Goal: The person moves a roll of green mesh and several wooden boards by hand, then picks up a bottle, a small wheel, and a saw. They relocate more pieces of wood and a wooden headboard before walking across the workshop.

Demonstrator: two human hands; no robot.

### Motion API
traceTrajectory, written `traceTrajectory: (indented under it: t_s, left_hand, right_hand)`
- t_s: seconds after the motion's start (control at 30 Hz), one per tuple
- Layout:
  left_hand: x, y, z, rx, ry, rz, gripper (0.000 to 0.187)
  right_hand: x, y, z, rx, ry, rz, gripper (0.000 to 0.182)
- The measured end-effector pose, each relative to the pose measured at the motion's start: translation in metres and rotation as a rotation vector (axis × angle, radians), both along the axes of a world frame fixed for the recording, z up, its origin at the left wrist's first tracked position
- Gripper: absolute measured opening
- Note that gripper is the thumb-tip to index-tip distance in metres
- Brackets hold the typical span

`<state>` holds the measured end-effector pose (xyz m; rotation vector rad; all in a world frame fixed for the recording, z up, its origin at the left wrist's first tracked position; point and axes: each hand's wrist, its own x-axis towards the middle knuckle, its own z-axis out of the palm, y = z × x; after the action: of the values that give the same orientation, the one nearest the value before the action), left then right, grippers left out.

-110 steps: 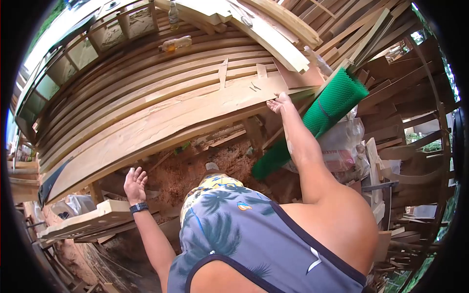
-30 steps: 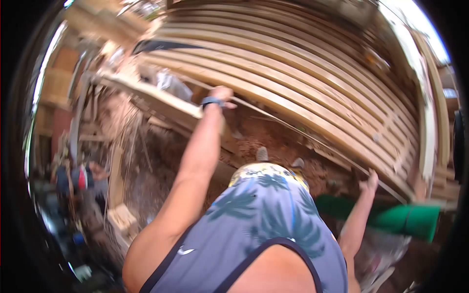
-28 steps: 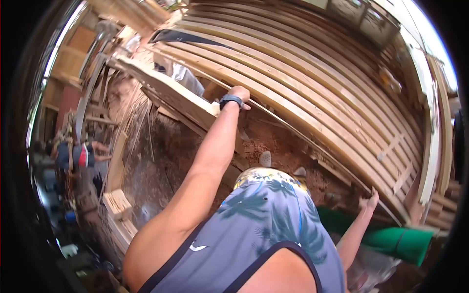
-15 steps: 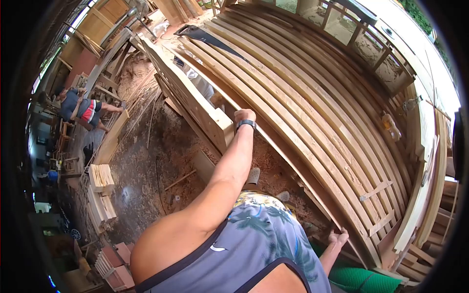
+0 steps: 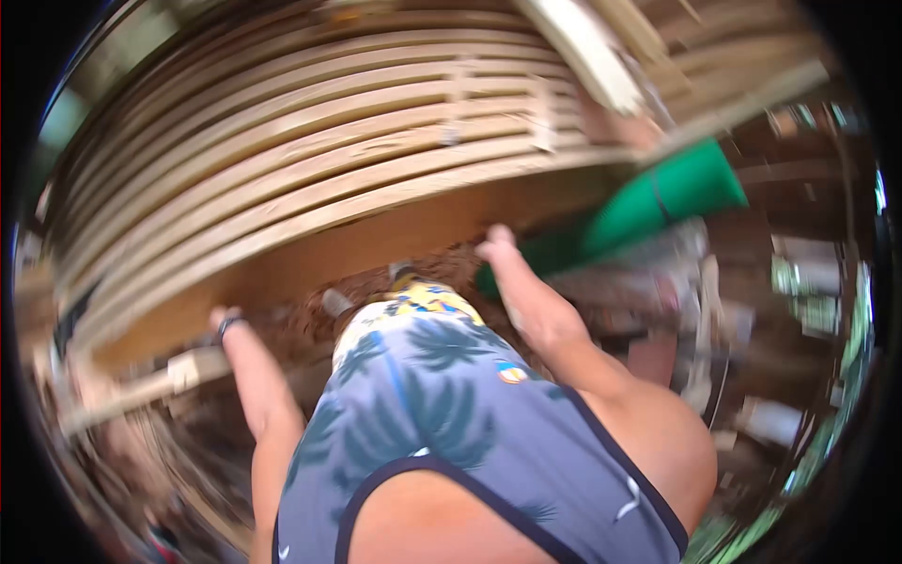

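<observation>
A long wooden board (image 5: 376, 242) stands on edge in front of me, its brown face toward me, alongside a row of stacked planks (image 5: 310, 179). My left hand (image 5: 224, 318), with a dark band at the wrist, is closed at the board's near edge on the left. Farther right, my right hand (image 5: 498, 242) grips the same edge, thumb up. Motion blurs both hands, and the fingers behind the edge are hidden.
A rolled green tube (image 5: 672, 193) lies right of the board. Pale timber (image 5: 592, 56) juts in at the upper right. A squared beam end (image 5: 193, 368) is below my left hand. Wood shavings (image 5: 352, 274) cover the ground by my feet.
My view has swung to the right, so the plank stack now runs across the top. Both hands remain at the board's edge, my left hand now at the left of the view.
</observation>
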<state>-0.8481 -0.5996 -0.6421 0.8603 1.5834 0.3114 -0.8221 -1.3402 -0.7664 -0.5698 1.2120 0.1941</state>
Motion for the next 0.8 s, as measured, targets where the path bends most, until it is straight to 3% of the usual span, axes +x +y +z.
traceTrajectory:
  t_s: [0.03, 0.07, 0.1, 0.13, 0.2, 0.27, 0.3, 0.37, 0.4, 0.47, 0.53, 0.57, 0.6, 0.67, 0.73, 0.8]
  left_hand:
    - [-0.01, 0.027, -0.034, 0.172, 0.12, -0.349, 0.048]
    - [0.0, -0.009, 0.008, 0.196, 0.08, -0.067, 0.049]
    - [-0.004, -0.002, -0.003, 0.269, 0.225, -0.087, 0.048]
    - [0.004, -0.016, 0.01, 0.287, 0.158, 0.054, 0.047]
    - [0.005, -0.042, 0.048, 0.306, 0.183, -0.046, 0.046]
    - [-0.004, -0.033, 0.04, 0.261, 0.105, -0.071, 0.047]
    - [-0.004, -0.031, 0.037, 0.258, 0.099, -0.076, 0.047]
    - [-0.004, -0.025, 0.03, 0.251, 0.124, 0.065, 0.052]
    - [-0.008, -0.011, 0.013, 0.248, 0.156, 0.018, 0.053]
    - [-0.001, -0.045, 0.059, 0.193, 0.024, 0.086, 0.047]
    - [-0.016, 0.006, -0.022, 0.215, -0.006, -0.012, 0.047]
    - [-0.02, -0.014, -0.004, 0.256, 0.032, -0.141, 0.046]
    - [-0.026, 0.01, -0.048, 0.253, 0.047, -0.087, 0.049]
    - [-0.013, -0.069, 0.046, 0.358, 0.159, -0.04, 0.054]
    - [-0.01, -0.138, 0.147, 0.311, 0.107, -0.107, 0.059]
    - [-0.015, -0.106, 0.093, 0.305, 0.041, -0.028, 0.062]
  right_hand:
    - [0.019, 0.061, 0.082, -0.066, 0.086, -0.231, 0.029]
    - [0.024, 0.082, 0.122, -0.084, 0.175, -0.179, 0.027]
    - [0.027, 0.085, 0.112, -0.082, 0.17, -0.143, 0.028]
    - [0.033, 0.084, 0.099, -0.077, 0.164, -0.094, 0.028]
    - [0.035, 0.082, 0.096, -0.065, 0.118, -0.134, 0.029]
    - [0.036, 0.086, 0.115, -0.356, 0.238, 0.105, 0.029]
    - [0.036, 0.082, 0.108, -0.359, 0.235, 0.098, 0.029]
    - [0.029, 0.071, 0.083, -0.348, 0.241, 0.364, 0.025]
    - [0.025, 0.074, 0.106, -0.353, 0.237, 0.354, 0.025]
    - [0.007, 0.078, 0.181, -0.22, 0.13, 0.379, 0.024]
    - [-0.012, 0.068, 0.184, -0.186, 0.09, 0.369, 0.024]
    - [-0.024, 0.063, 0.187, -0.192, 0.086, 0.365, 0.025]
    - [-0.035, 0.061, 0.19, -0.196, 0.08, 0.361, 0.026]
    - [-0.059, 0.049, 0.189, -0.211, 0.1, 0.371, 0.029]
    - [-0.086, 0.04, 0.184, -0.212, 0.168, 0.375, 0.036]
    - [-0.111, 0.041, 0.185, -0.263, 0.231, 0.421, 0.037]
